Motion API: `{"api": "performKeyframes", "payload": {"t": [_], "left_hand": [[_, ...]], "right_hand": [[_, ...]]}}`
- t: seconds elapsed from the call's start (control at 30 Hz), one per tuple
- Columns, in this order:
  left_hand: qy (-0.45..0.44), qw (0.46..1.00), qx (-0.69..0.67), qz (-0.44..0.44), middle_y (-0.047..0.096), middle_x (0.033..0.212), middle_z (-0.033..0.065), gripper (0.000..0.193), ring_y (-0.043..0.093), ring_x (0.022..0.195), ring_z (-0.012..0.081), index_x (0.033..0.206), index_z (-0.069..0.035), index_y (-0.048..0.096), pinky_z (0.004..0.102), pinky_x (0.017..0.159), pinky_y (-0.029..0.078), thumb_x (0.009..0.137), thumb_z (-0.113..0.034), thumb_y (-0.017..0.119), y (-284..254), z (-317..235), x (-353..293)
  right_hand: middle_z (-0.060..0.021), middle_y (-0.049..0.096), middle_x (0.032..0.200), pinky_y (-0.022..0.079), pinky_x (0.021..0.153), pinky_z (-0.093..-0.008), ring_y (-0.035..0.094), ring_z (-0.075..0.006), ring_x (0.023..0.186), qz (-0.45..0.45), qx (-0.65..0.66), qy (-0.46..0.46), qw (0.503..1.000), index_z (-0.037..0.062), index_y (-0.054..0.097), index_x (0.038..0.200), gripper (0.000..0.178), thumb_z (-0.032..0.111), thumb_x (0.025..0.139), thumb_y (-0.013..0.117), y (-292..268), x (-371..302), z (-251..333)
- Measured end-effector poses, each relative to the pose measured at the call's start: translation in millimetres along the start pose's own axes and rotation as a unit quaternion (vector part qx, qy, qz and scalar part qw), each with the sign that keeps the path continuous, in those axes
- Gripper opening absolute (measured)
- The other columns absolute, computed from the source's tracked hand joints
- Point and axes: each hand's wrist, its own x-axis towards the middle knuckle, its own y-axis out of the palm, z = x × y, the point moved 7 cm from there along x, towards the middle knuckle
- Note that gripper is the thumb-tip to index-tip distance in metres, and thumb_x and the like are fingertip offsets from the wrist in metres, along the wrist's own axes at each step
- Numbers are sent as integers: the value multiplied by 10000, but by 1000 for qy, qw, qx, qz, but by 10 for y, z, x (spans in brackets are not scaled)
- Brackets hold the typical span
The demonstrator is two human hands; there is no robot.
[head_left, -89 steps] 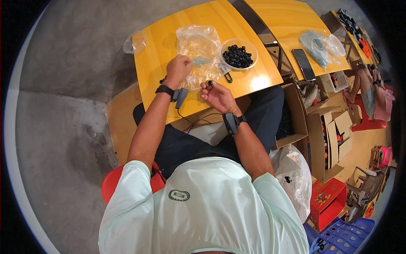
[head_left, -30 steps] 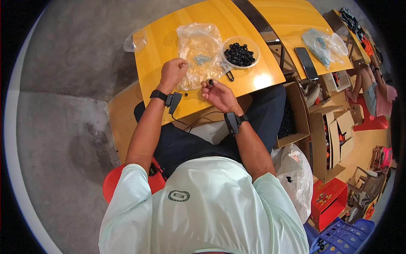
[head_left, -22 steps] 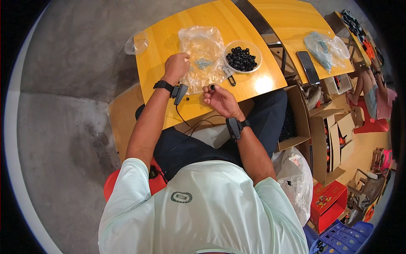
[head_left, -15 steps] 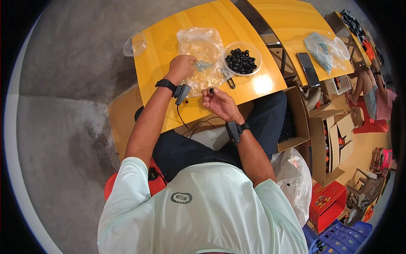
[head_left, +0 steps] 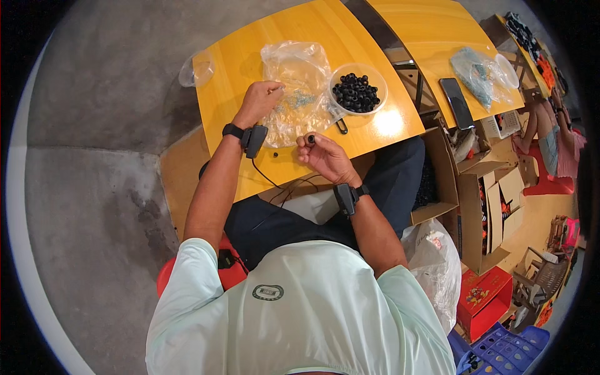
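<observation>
My left hand [head_left: 259, 102] is closed in a pinch at the left edge of a clear plastic bag [head_left: 294, 55]. What its fingertips hold is too small to name. On the bag lies a loose pile of tiny silvery-grey parts [head_left: 301, 99]. Between the thumb and fingers of my right hand [head_left: 329, 159], palm turned up, is a small black cap-like piece [head_left: 311, 139] with a hole in it. Beyond that hand stands a clear round tub [head_left: 382, 76] full of similar black pieces [head_left: 356, 94]. One small black piece [head_left: 275, 154] lies alone near the table's front edge.
A black loop-shaped item [head_left: 341, 127] lies beside the tub on the yellow table [head_left: 234, 59]. An empty clear container [head_left: 199, 70] overhangs the left edge. A phone [head_left: 457, 103] and another bag [head_left: 473, 74] rest on the right table. Cables [head_left: 289, 186] hang near my lap.
My left hand has drawn back from the pile of tiny parts, left and slightly upward, fingers still pinched. My right hand stays nearly in place with the black piece.
</observation>
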Motion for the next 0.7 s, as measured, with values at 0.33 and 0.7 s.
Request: {"api": "performKeyframes", "payload": {"t": [0.33, 0.7], "left_hand": [[-96, 991, -89, 42, 684, 837, 39, 310, 552, 624, 78, 1190, 43, 667, 237, 600, 487, 936, -115, 586, 29, 70, -50], [100, 990, 31, 93, 659, 894, 200, 204, 655, 802, 377, 1027, -1, 693, 393, 706, 529, 866, -89, 602, 176, -851, -798]], "right_hand": [[-100, 571, 1024, 463, 832, -343, 533, -185, 883, 6, -1, 2, 1000, 51, 590, 971, 191, 240, 987, 563, 38, 1, -15], [-65, 581, 1080, 467, 838, -306, 540, -149, 932, -56, -53, -32, 997, 50, 609, 1052, 216, 255, 989, 585, 0, 0, 28]]}}
